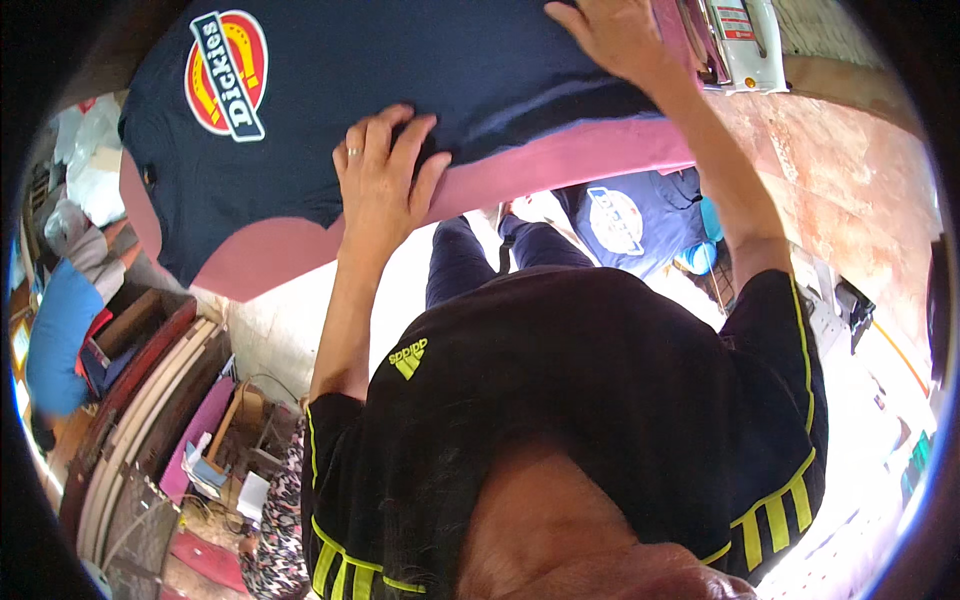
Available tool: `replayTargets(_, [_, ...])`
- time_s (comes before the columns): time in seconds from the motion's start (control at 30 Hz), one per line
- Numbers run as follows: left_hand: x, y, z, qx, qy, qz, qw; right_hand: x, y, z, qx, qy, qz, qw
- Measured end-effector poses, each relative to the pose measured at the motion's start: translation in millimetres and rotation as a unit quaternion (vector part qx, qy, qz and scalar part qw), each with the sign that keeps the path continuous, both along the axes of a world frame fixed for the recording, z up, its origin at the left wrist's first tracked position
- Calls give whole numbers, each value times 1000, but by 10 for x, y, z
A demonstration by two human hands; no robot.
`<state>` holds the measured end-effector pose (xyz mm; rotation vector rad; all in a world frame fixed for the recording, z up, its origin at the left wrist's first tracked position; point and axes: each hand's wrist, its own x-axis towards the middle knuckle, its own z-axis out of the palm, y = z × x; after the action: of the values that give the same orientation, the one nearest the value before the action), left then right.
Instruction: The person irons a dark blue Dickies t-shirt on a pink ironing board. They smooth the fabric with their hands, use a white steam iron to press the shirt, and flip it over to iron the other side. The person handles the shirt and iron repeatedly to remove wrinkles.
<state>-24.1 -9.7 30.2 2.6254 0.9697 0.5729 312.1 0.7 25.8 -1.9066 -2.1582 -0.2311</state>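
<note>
A dark navy T-shirt (400, 60) with a red and yellow printed badge lies spread over a pink-covered ironing board (560, 150). Its sleeve end reaches over the board's left part. My left hand (385, 170), with a ring on one finger, rests with fingers apart on the shirt's near edge. Farther off to the right, my right hand (615, 38) lies on the cloth with its thumb stretched out; the top of the picture cuts off part of it. Just right of that hand, a white iron (742, 48) stands at the board's right end.
Below the board hangs or lies another navy printed garment (630, 220), near my legs. Stacked boards (140, 420) and a blue cushion-like bundle (62, 340) crowd the left side. Clear plastic bags (95, 170) lie at the far left.
</note>
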Motion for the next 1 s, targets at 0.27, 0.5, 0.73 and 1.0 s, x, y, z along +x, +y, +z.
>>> replayTargets(0.27, [-82,-651,-224,78,-30,144,986,-137,-564,-114,-14,-14,42,999])
replayTargets(0.5, [-687,-628,-458,103,-77,297,946,315,-721,-255,76,47,54,995])
replayTargets(0.73, [-929,-560,-423,117,-97,265,952,509,-1195,-315,110,178,37,977])
replayTargets(1.0, [-957,-545,-397,111,-88,223,964,551,-1522,-384,122,222,-124,959])
